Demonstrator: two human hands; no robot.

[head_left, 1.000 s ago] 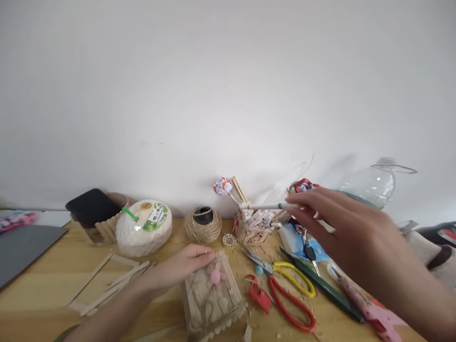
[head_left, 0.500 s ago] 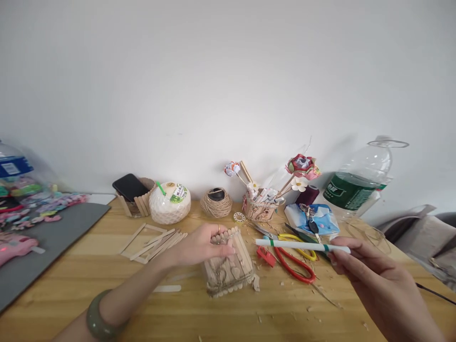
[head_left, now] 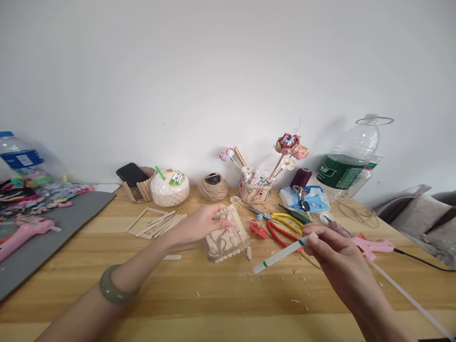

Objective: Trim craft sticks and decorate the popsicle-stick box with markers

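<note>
White tube [head_left: 281, 255], tipped from level to slanting.
Right hand [head_left: 340, 259]: thumb and fingers pinched on its end. Left hand [head_left: 199, 223]: closed over edge of box [head_left: 231, 241].

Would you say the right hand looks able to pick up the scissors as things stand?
Probably not: the scissors lie close by, but the right hand is pinching a white green-banded tube.

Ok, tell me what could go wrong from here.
The right hand pinches the white tube near one end, so it might slip or swing. The glue gun beside that hand could get knocked; whether it's hot, I can't tell.
</note>
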